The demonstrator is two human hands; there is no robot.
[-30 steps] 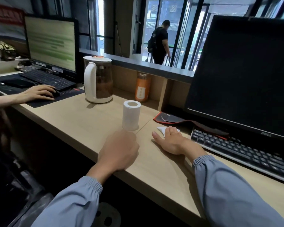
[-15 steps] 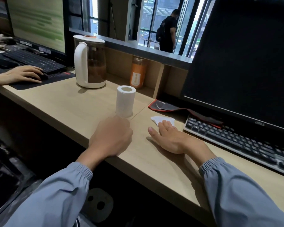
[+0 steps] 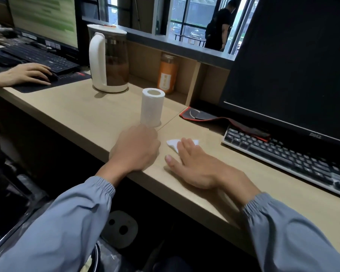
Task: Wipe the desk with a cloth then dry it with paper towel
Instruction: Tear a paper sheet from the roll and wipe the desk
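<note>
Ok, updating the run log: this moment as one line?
right hand flat on white sheet | left hand curled by paper roll

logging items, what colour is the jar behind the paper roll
Orange jar with a lighter label, clearest in the head view.
</note>
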